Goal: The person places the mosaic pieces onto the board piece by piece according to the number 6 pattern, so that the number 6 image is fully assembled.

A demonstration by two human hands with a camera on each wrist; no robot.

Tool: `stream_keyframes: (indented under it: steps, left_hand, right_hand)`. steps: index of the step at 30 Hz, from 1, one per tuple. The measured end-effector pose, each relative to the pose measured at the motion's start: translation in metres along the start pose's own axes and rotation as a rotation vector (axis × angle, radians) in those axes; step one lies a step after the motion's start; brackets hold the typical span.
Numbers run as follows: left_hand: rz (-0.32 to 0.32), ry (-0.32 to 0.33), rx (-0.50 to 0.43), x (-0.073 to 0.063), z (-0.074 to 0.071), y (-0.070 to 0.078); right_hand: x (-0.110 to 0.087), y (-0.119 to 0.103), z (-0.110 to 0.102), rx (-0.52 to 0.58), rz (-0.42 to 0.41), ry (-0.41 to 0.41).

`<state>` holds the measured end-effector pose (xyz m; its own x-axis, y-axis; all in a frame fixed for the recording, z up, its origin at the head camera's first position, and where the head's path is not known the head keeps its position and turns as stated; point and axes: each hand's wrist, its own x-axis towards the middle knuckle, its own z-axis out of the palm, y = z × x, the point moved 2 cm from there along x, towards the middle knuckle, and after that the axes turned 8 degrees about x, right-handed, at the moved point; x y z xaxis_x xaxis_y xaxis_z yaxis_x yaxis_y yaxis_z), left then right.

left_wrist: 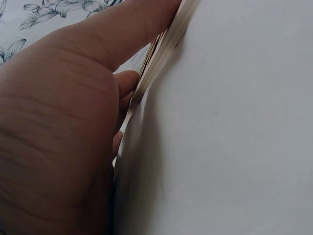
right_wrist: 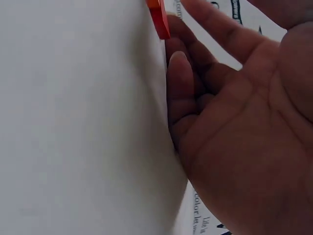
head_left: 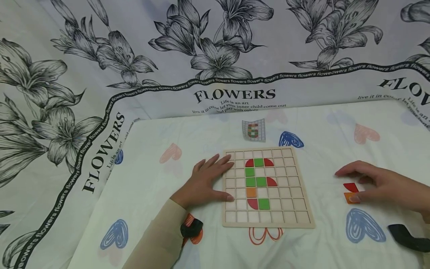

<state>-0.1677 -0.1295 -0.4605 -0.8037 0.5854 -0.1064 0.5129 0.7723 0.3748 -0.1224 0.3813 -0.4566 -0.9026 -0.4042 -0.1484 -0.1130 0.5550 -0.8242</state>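
A wooden grid board (head_left: 268,225) lies on the cloth. Green square tiles (head_left: 261,182), red quarter-round tiles (head_left: 271,182) and an orange square tile (head_left: 251,192) sit in its cells. My left hand (head_left: 209,181) rests at the board's left side with fingers spread, the thumb and fingertips at the edge; the left wrist view shows that hand along the board's side (left_wrist: 164,54). To the right, my right hand (head_left: 386,186) is over a loose red tile (head_left: 351,187) and a loose orange tile (head_left: 349,198). Its thumb touches the orange one; the fingers are loosely bent.
A small printed card (head_left: 253,130) with a coloured grid pattern lies beyond the board. White cloth with printed hearts (head_left: 365,225) covers the surface. Flower-printed fabric (head_left: 218,56) stands behind and at the left. Black straps (head_left: 192,226) show at both wrists.
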Motion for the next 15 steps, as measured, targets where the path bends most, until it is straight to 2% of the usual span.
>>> stream_keyframes:
  steps: [4,8,11,15]
  left_hand:
    - [-0.002,-0.01,0.009,0.0001,0.0,-0.0007]
    - [0.001,-0.006,0.008,0.0,-0.0002,-0.0011]
    - [0.001,0.001,0.003,0.0002,0.0,-0.0009]
    - [0.002,0.006,0.007,0.0004,0.0004,-0.0005]
  right_hand:
    - [0.0,0.0007,0.0024,-0.099,-0.066,-0.014]
    - [0.0034,0.0013,0.0032,-0.187,-0.055,-0.019]
    - [0.0049,0.0011,0.0039,-0.188,-0.006,-0.017]
    - [0.0036,0.0006,0.0057,-0.148,-0.01,0.026]
